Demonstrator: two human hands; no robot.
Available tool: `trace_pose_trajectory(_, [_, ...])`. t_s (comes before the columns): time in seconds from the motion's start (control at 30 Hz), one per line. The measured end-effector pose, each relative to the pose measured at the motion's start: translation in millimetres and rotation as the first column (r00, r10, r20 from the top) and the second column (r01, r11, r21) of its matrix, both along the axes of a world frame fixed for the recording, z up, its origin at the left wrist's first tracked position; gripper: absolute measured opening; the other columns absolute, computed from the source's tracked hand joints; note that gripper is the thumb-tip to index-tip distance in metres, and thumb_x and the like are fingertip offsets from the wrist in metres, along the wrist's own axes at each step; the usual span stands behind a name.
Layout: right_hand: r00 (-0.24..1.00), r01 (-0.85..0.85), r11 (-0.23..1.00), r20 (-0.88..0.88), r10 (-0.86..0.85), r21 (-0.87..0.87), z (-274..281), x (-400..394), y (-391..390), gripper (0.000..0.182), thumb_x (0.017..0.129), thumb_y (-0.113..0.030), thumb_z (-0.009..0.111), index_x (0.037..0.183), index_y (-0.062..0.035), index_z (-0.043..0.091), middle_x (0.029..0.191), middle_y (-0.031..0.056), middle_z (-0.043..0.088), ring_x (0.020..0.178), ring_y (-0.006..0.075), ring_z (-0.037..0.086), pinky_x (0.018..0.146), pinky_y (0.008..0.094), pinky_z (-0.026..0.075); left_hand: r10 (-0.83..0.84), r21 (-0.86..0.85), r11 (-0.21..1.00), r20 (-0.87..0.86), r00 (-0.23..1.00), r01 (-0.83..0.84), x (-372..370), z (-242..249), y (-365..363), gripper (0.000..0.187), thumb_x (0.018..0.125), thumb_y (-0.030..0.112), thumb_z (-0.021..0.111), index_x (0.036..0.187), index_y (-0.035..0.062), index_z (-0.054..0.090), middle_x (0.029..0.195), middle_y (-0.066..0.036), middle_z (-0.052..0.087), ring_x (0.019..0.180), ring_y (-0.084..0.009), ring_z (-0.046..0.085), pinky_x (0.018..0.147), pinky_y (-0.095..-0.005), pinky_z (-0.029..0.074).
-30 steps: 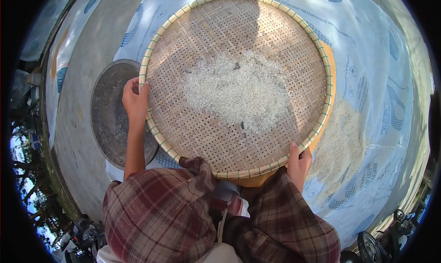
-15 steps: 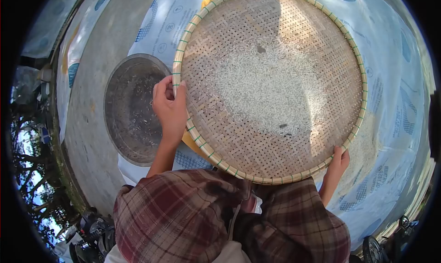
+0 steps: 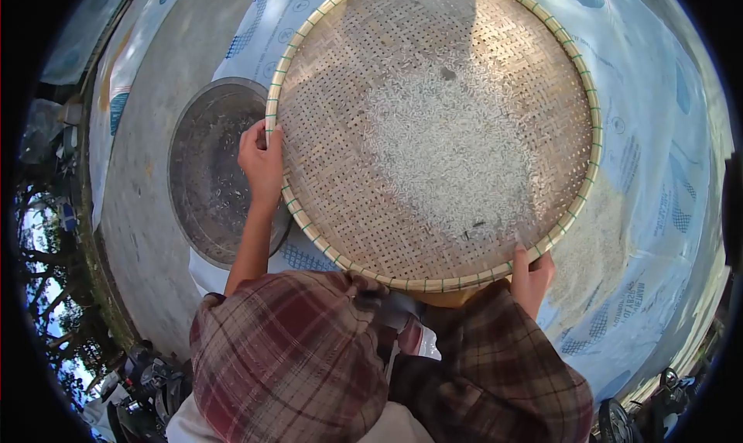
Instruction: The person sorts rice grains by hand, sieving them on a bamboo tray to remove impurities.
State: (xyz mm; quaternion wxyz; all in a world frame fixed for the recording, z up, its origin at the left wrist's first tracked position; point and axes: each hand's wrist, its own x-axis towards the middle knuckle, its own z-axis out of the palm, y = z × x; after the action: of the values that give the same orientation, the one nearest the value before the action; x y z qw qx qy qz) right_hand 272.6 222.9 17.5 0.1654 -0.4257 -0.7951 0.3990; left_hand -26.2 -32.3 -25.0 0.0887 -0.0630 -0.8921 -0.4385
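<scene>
A wide round woven bamboo winnowing basket (image 3: 325,125) fills the middle of the view above my lap. Spread over its centre and right half is a patch of pale, rice-like grain (image 3: 449,145), with a few small dark bits in it. My left hand (image 3: 263,164) is closed on the basket's left rim, thumb on the near side. At the lower right, my right hand (image 3: 532,279) grips the rim, a blurred digit reaching over it towards the grain. The undersides of the rim and some fingers are hidden.
A grey metal basin (image 3: 179,160) with scattered grains stands left of the basket, partly behind my left arm. Printed pale-blue sheeting (image 3: 650,172) covers the ground, with loose grain (image 3: 592,249) on it at right. Bare concrete (image 3: 143,164) lies farther left.
The basket and my left hand have shifted left and slightly up in view. My right hand has moved left along the rim, and one digit now reaches over the edge.
</scene>
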Motion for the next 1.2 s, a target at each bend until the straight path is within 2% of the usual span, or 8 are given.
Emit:
trace_pose_trajectory(0.1, [0.882,0.393,0.833,-0.099,-0.461,-0.389,8.1,-5.3,15.9,0.028,0.08,-0.012,0.047,0.1,0.0073,0.053,0.086,0.0086,0.058,0.073,0.0154,0.05,0.069,0.0274,0.041,-0.024,0.045,0.999,0.118,0.993,0.019,21.0,29.3,31.2,0.022,0.079,0.008,0.062,0.097,-0.0044,0.059,0.087,-0.004,0.051,0.067,-0.0075,0.05,0.06,-0.0218,0.043])
trace_pose_trajectory(0.2, [0.88,0.289,0.776,-0.163,-0.446,-0.561,2.6,38.0,49.0,0.029,0.081,-0.01,0.046,0.103,0.0077,0.053,0.092,0.0099,0.058,0.081,0.0144,0.053,0.073,0.0253,0.041,-0.103,0.189,0.979,0.165,0.981,0.072,35.7,49.1,56.1,0.022,0.079,0.008,0.062,0.097,-0.0037,0.059,0.087,-0.005,0.051,0.065,-0.0072,0.049,0.06,-0.022,0.043])
trace_pose_trajectory(0.67, [0.982,0.085,0.94,-0.134,-0.136,-0.33,6.2,-15.6,5.4,0.027,0.081,-0.01,0.051,0.102,0.0066,0.053,0.086,0.0076,0.059,0.078,0.0123,0.051,0.072,0.0271,0.042,-0.033,-0.043,0.999,-0.031,0.999,0.032,-8.8,24.9,3.8,0.02,0.079,0.008,0.063,0.094,-0.0043,0.059,0.085,-0.004,0.049,0.067,-0.0064,0.048,0.06,-0.0215,0.042])
trace_pose_trajectory(0.8, [0.826,0.45,0.765,-0.11,-0.552,-0.46,-0.2,-1.0,29.6,0.03,0.082,-0.011,0.049,0.106,0.007,0.051,0.091,0.0097,0.058,0.082,0.014,0.052,0.076,0.0272,0.041,-0.034,0.08,0.996,0.077,0.996,0.028,27.0,42.6,42.5,0.021,0.081,0.009,0.061,0.097,-0.004,0.058,0.084,-0.004,0.049,0.067,-0.0067,0.049,0.061,-0.0221,0.042])
trace_pose_trajectory(0.97, [0.973,0.139,0.941,-0.135,-0.188,-0.309,-8.5,9.4,6.4,0.032,0.081,-0.01,0.053,0.107,0.0079,0.053,0.093,0.0113,0.06,0.083,0.0143,0.054,0.075,0.0268,0.042,-0.061,0.034,0.998,-0.004,0.998,0.062,5.2,24.5,17.8,0.022,0.079,0.009,0.062,0.097,-0.0038,0.058,0.085,-0.004,0.049,0.066,-0.0074,0.049,0.06,-0.0227,0.042])
trace_pose_trajectory(1.0, [0.958,-0.022,0.967,0.271,0.093,-0.253,49.5,-29.1,-2.2,0.036,0.08,-0.01,0.055,0.111,0.0081,0.05,0.096,0.0117,0.06,0.084,0.0143,0.054,0.077,0.0265,0.041,-0.026,-0.081,0.996,-0.06,0.998,0.021,-4.3,14.5,4.8,0.022,0.078,0.008,0.063,0.096,-0.004,0.058,0.085,-0.005,0.049,0.066,-0.0076,0.049,0.06,-0.0228,0.042])
trace_pose_trajectory(1.07, [0.937,0.24,0.901,-0.154,-0.312,-0.361,-3.0,-19.1,-11.9,0.032,0.081,-0.011,0.054,0.107,0.0071,0.052,0.093,0.0112,0.06,0.079,0.0156,0.055,0.074,0.0271,0.043,-0.009,-0.027,1.0,-0.003,1.0,0.009,4.1,16.9,9.6,0.021,0.078,0.007,0.063,0.095,-0.0041,0.058,0.084,-0.005,0.05,0.065,-0.0081,0.049,0.06,-0.023,0.042])
trace_pose_trajectory(1.2, [0.872,0.312,0.77,-0.154,-0.465,-0.556,-1.4,25.5,48.5,0.025,0.081,-0.012,0.048,0.098,0.0049,0.054,0.088,0.0113,0.059,0.075,0.0153,0.058,0.068,0.0274,0.047,-0.094,0.05,0.995,0.101,0.99,0.089,42.0,40.3,47.7,0.02,0.078,0.007,0.061,0.095,-0.0041,0.058,0.083,-0.006,0.05,0.064,-0.0089,0.049,0.059,-0.0237,0.042])
